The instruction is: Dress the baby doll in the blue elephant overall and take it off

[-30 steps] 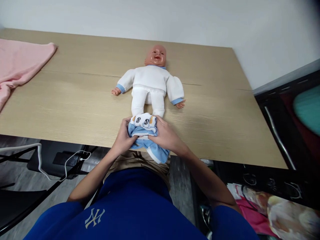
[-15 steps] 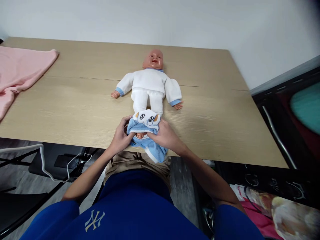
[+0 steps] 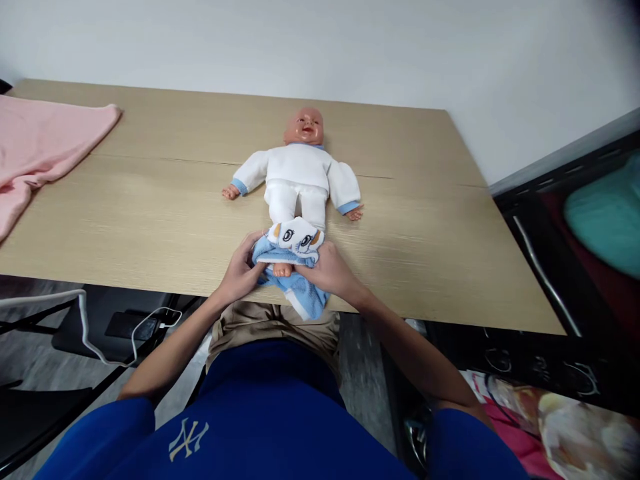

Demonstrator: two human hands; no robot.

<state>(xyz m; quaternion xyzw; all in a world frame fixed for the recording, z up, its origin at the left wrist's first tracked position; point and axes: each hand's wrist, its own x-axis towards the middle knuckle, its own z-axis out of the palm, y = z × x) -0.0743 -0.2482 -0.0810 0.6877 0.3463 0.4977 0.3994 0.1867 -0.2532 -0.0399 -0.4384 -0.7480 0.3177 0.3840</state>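
A baby doll in a white top with blue cuffs and white leggings lies on its back, head toward the wall. Bunched around its lower legs is a pair of blue baby pants with a white animal-face patch. My left hand grips the garment's edge on the left side, thumb inward. On the other side my right hand holds the same edge, its fingers partly hidden by the cloth. One bare doll foot shows in the opening between my thumbs; the other foot is hidden.
The doll lies on a wooden table against a white wall. A pink cloth covers its left end. Below the near edge, a dark chair holds a phone with a white cable. Bags sit at lower right.
The doll's foot shows more fully through the garment's opening, and the animal-face patch lies slightly further right. Both hands keep their hold. The whole view has shifted slightly.
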